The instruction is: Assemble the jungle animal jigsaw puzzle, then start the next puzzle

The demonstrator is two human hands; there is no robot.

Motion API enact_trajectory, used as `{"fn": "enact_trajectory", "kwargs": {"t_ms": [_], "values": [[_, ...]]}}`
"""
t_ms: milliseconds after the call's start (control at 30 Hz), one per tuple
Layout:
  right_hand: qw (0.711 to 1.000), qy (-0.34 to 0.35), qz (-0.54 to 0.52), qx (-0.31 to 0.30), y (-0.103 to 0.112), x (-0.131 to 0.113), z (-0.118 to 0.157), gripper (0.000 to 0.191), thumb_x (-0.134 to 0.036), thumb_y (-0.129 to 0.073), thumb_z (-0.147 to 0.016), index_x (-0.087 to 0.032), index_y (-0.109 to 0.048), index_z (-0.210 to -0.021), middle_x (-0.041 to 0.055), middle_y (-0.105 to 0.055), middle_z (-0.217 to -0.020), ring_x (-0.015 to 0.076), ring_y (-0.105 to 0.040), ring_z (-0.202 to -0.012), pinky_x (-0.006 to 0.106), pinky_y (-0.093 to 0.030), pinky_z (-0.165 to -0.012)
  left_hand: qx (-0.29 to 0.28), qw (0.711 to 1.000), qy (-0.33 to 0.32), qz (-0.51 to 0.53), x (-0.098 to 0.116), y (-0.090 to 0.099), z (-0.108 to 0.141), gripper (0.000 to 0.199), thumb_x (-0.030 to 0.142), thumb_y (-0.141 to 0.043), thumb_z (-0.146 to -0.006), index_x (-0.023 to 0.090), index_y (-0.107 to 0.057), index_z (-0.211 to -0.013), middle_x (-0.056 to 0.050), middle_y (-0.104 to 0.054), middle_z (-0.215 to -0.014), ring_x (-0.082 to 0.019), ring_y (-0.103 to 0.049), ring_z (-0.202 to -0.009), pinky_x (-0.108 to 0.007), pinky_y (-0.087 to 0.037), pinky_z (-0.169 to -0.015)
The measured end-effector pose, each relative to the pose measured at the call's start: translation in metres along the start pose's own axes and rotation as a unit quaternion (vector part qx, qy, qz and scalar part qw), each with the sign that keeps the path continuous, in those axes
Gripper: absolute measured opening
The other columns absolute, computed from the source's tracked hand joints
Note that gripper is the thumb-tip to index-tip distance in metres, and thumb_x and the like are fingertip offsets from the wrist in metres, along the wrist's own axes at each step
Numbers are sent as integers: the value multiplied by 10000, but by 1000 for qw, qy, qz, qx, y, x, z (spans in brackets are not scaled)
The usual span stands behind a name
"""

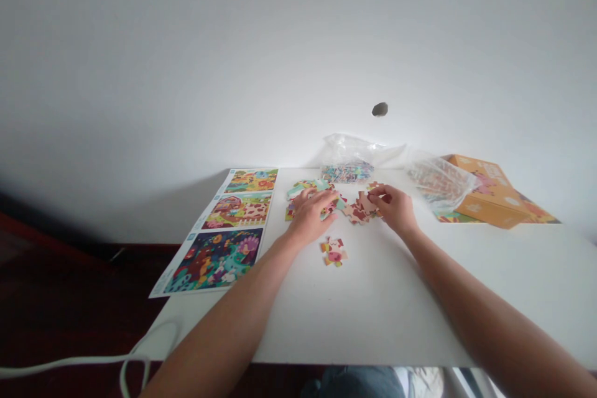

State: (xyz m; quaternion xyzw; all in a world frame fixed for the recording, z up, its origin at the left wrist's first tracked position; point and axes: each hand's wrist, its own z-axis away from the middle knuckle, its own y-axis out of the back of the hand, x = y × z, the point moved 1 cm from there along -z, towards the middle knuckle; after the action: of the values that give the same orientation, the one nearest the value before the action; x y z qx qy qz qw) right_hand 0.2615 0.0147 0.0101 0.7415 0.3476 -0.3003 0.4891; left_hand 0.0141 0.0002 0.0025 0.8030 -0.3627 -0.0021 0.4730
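Reddish jigsaw pieces (359,208) in a loose spread at the middle of the counter (382,305), under the right hand (395,209), curled and pinching at their edge. Left hand (310,216) open, palm down, fingers spread over a multicoloured pile of pieces (301,194), just beside the reddish ones. Nearer, below the hands, a small joined cluster of pieces (333,252). Farther left, a printed sheet of three picture panels (219,242). Behind, a clear plastic bag of pieces (347,165); to the right, a second clear bag (438,181) against an orange cardboard box (492,202).

The left arm (228,305) and right arm (480,298) angle inward. The left hand (310,216) lies palm-down, fingers spread; the right hand (394,208) curls, fingertips drawn together.
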Motion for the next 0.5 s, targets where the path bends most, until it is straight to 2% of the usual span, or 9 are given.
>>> {"fn": "enact_trajectory", "kwargs": {"t_ms": [67,133,200,267,333,400,433,500], "values": [[995,-6,-89,-41,-9,-3,5,243,-420,-669,-777,-196,-692,-869,45,-727,-795,177,-629,-654,302,-495,-638,-8,1000,-25,13,4,0,0,605,317,-727,-823,313,-541,-1398,-12,-630,-1337,-273,-446,-1259,-453,-343,-1104],[982,7,-160,-96,-19,-8,12,265,-438,-676,-790,-195,-672,-896,48,-729,-816,178,-647,-676,299,-512,-639,-20,998,-53,27,7,0,0,629,340,-743,-817,316,-531,-1408,-21,-637,-1317,-271,-451,-1247,-442,-352,-1095],[969,28,-191,-155,-26,-12,17,263,-431,-650,-823,-200,-655,-949,40,-720,-813,172,-654,-673,303,-524,-654,-22,997,-73,34,6,-1,-1,539,332,-722,-839,312,-585,-1360,-29,-675,-1235,-257,-483,-1192,-420,-385,-1055],[968,52,-173,-174,-26,-15,18,282,-412,-621,-850,-209,-636,-1046,38,-717,-857,172,-664,-696,316,-535,-691,-6,998,-66,23,3,-1,-3,373,299,-661,-886,316,-668,-1259,-29,-711,-1109,-241,-519,-1112,-406,-414,-998],[985,80,-84,-130,-17,-15,15,339,-401,-619,-848,-220,-619,-1134,57,-712,-969,190,-670,-787,347,-533,-767,21,999,-30,-1,-1,-1,-5,284,263,-587,-929,323,-720,-1172,-30,-717,-1011,-227,-546,-1036,-401,-423,-956],[991,96,73,-55,-3,-11,9,400,-422,-641,-818,-228,-630,-1168,96,-678,-1104,246,-644,-948,406,-497,-868,44,998,34,-35,-7,0,-5,292,236,-546,-941,325,-738,-1142,-38,-709,-982,-226,-557,-1003,-402,-422,-939],[983,84,157,-33,4,-8,7,467,-458,-667,-787,-234,-633,-1195,122,-644,-1183,296,-607,-1048,454,-466,-912,52,994,75,-55,-9,1,-5,295,236,-549,-934,325,-740,-1140,-44,-703,-997,-234,-556,-1006,-406,-424,-932],[959,38,276,-44,14,-1,3,602,-535,-683,-750,-246,-611,-1273,154,-610,-1228,373,-544,-1137,522,-421,-927,54,982,158,-92,-13,1,-3,275,272,-581,-910,329,-748,-1122,-61,-684,-1071,-267,-541,-1044,-424,-433,-919]]}}
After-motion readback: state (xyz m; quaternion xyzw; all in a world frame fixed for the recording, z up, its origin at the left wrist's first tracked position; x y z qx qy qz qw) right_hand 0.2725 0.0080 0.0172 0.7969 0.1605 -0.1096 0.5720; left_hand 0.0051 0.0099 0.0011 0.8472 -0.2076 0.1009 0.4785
